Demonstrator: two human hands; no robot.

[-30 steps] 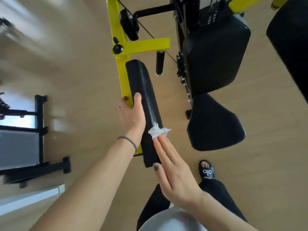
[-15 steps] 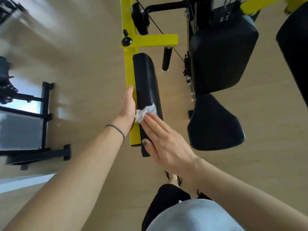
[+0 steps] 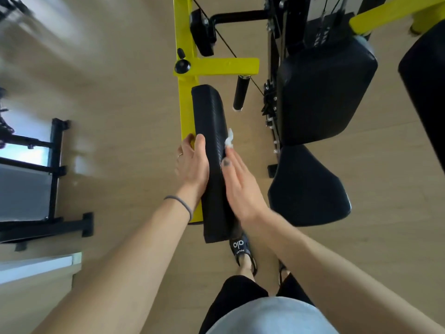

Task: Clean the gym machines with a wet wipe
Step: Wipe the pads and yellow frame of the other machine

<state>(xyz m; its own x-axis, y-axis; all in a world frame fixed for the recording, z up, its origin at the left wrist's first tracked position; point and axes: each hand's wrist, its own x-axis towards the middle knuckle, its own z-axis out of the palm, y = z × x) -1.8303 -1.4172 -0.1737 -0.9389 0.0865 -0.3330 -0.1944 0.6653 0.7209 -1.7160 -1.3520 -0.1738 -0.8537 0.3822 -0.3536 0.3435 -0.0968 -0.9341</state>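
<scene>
A long black padded arm rest (image 3: pixel 209 112) runs along a yellow machine frame (image 3: pixel 186 97) in the middle of the view. My left hand (image 3: pixel 192 165) grips the pad's left edge, thumb on top and fingers against the yellow bar. My right hand (image 3: pixel 240 186) lies flat against the pad's right side and presses a crumpled white wet wipe (image 3: pixel 229 139) to it with the fingertips. Most of the wipe is hidden under my fingers.
To the right are the machine's black seat (image 3: pixel 308 189) and back pad (image 3: pixel 325 92), with a black handle (image 3: pixel 240 95) and cable between them and the arm rest. Another black frame (image 3: pixel 55 169) stands at left. My sandalled foot (image 3: pixel 240 249) is on the wooden floor below the pad.
My right hand slid the wipe from the pad's top face over to its right side. My left hand shifted back, and its thumb now rests on top of the pad.
</scene>
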